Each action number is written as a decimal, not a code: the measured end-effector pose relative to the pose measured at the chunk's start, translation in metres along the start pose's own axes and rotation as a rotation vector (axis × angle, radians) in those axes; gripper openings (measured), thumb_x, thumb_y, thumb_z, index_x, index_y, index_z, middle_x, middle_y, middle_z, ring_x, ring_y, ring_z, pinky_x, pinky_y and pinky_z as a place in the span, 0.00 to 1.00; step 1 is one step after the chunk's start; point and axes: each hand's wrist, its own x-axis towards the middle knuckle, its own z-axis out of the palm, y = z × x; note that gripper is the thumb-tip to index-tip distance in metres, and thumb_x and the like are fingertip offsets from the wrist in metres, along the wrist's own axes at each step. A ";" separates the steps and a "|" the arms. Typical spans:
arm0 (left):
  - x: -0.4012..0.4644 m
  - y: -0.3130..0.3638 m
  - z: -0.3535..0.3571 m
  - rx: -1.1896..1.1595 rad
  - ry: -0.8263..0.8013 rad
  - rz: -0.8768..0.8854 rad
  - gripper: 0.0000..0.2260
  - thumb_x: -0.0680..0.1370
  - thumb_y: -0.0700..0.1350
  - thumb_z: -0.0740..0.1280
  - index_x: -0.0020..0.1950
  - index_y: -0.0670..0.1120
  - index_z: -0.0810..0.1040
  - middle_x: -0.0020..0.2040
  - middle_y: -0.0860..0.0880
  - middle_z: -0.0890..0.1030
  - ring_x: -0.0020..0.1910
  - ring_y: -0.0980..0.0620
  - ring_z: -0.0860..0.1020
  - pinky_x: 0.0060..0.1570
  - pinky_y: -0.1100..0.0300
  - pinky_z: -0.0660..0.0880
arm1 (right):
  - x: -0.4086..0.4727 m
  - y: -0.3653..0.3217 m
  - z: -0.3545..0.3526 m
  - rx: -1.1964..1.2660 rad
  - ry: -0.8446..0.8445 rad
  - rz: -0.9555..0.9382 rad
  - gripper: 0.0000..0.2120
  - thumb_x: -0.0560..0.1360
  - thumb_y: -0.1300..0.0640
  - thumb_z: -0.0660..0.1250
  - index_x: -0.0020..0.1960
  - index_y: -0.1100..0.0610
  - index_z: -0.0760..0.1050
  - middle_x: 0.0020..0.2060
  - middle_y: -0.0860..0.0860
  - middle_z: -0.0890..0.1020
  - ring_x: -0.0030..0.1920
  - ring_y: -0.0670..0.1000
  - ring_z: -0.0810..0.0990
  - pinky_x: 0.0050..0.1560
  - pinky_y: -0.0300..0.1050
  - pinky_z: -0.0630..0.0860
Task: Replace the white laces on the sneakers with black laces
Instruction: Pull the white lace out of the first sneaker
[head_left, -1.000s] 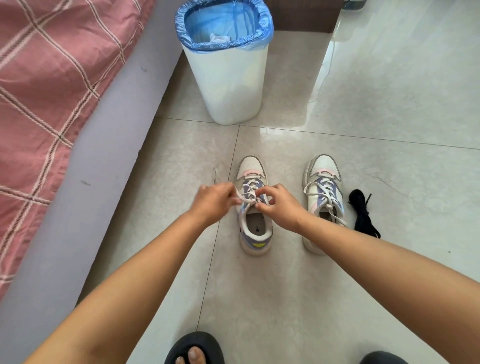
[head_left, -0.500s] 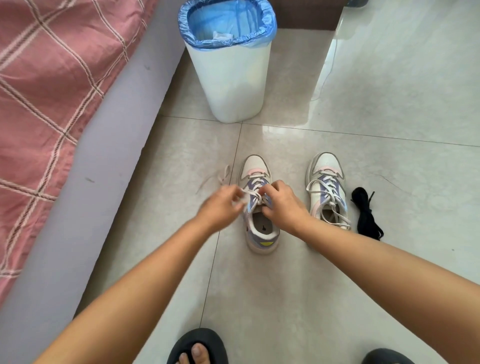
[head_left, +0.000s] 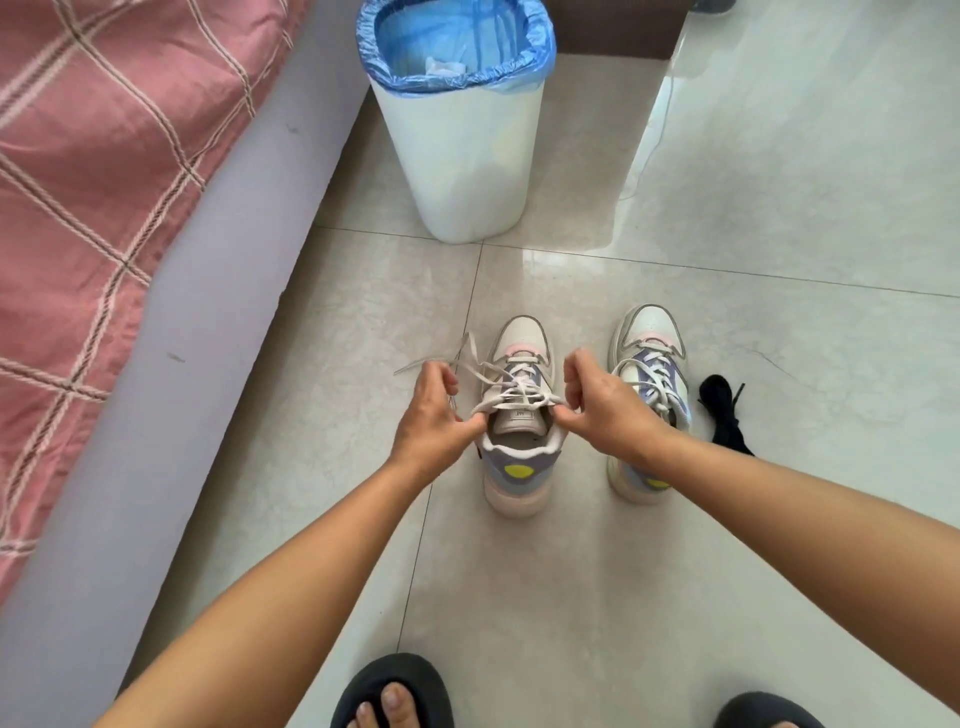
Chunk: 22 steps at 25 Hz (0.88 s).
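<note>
Two white, lilac and pink sneakers stand on the tiled floor, toes pointing away from me. The left sneaker (head_left: 521, 457) has its white lace (head_left: 511, 397) undone and loose across the tongue. My left hand (head_left: 434, 415) grips one side of that lace, and loose lace ends trail out to the left past its fingers. My right hand (head_left: 597, 402) pinches the lace at the sneaker's right side. The right sneaker (head_left: 649, 358) is still laced in white, partly hidden by my right wrist. A bundle of black laces (head_left: 722, 410) lies on the floor right of it.
A white bin (head_left: 467, 156) with a blue liner stands just beyond the sneakers. A bed edge (head_left: 171, 338) with a pink checked cover runs along the left. My feet in dark slippers (head_left: 395, 691) show at the bottom edge.
My hands have moved apart to either side of the left sneaker, pulling the white lace loose. The sneaker now sits nearer me with its heel in view.
</note>
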 end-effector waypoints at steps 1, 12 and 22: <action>0.000 -0.001 -0.001 0.078 0.004 -0.027 0.18 0.69 0.46 0.71 0.50 0.50 0.63 0.48 0.54 0.69 0.39 0.48 0.76 0.38 0.54 0.71 | -0.002 0.001 0.001 -0.031 0.000 -0.002 0.13 0.73 0.58 0.67 0.49 0.54 0.63 0.37 0.50 0.73 0.37 0.52 0.71 0.40 0.50 0.70; 0.006 0.010 0.034 0.569 0.073 0.559 0.09 0.65 0.38 0.65 0.42 0.48 0.81 0.48 0.43 0.79 0.42 0.43 0.80 0.49 0.44 0.74 | 0.000 -0.007 0.045 -0.229 0.161 -0.157 0.21 0.67 0.66 0.68 0.59 0.65 0.71 0.51 0.61 0.77 0.52 0.62 0.76 0.50 0.57 0.74; 0.008 0.052 -0.020 -0.980 -0.371 -0.287 0.03 0.67 0.45 0.61 0.36 0.47 0.73 0.41 0.51 0.78 0.47 0.55 0.74 0.50 0.56 0.67 | 0.002 -0.021 0.038 0.360 0.370 0.443 0.05 0.77 0.58 0.58 0.49 0.58 0.72 0.40 0.52 0.77 0.42 0.54 0.74 0.40 0.46 0.69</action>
